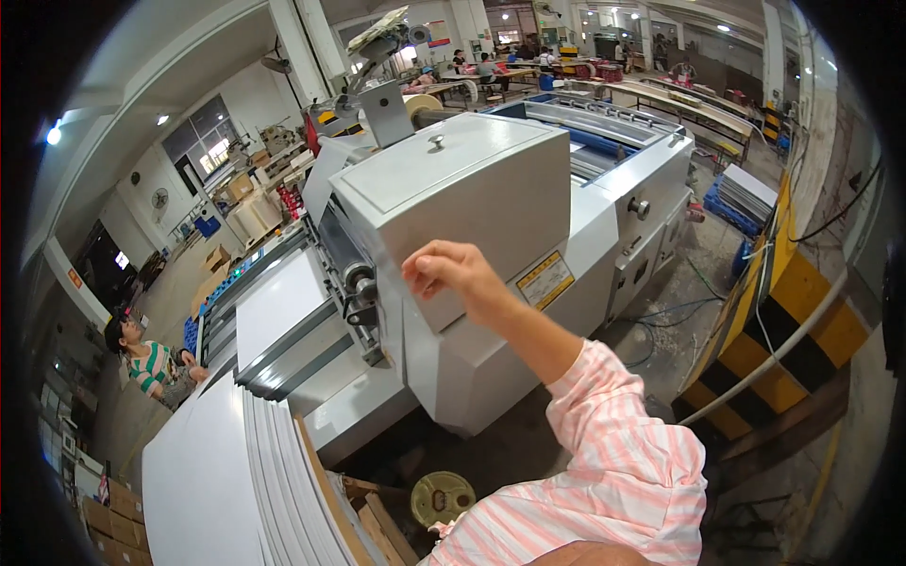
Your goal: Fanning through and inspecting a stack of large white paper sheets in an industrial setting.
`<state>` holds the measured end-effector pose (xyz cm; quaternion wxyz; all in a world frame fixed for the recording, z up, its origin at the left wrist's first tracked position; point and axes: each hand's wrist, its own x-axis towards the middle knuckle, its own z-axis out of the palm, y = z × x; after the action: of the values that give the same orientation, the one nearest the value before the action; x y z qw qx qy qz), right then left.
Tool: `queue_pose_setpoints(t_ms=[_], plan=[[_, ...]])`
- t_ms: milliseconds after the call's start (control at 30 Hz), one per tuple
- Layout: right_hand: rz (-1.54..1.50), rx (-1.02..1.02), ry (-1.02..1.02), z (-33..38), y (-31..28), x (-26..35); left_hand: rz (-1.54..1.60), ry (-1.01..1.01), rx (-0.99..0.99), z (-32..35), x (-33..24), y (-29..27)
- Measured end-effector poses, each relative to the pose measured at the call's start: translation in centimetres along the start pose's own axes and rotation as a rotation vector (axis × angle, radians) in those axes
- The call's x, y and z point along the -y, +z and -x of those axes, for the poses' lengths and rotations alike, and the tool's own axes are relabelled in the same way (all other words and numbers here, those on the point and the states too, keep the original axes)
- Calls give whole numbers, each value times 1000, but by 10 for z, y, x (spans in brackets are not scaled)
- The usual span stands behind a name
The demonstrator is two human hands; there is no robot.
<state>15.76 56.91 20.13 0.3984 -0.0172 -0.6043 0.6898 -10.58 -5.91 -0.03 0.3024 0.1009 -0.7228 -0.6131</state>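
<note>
A large factory hall with white walls (142, 179), a grey concrete floor (675, 311), bright ceiling lamps (54, 135), a yellow-and-black striped pillar (802, 311) and long work benches (679, 99) far back.

One grey machine (491, 217), one raised hand (444, 269), one white sheet stack (236, 472), one yellow warning label (545, 280), one round tape roll (442, 497).

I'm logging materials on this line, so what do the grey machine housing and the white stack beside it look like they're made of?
The grey machine housing looks like painted sheet metal: flat panels, crisp folded edges, smooth satin sheen. The white stack looks like paper or card sheets: thin layered edges, matte white top. The right hand reaches the housing's corner.
</note>
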Motion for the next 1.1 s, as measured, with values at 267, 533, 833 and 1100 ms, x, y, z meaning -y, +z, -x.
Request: queue_pose_setpoints(t_ms=[267, 533, 833, 1100], plan=[[-154, -5, 331, -27, -38, 8, 175, -188, 170, 38, -38, 12], [-147, -98, 351, -24, -34, 6, -292, -27, 261, 51, -50, -2], [-93, -153, 286, -9, -14, 5, -404, -140, 378, 41, -51, -5], [-21, -137, 469, -16, -32, -4, -481, 38, 402, 49, -55, -9]])
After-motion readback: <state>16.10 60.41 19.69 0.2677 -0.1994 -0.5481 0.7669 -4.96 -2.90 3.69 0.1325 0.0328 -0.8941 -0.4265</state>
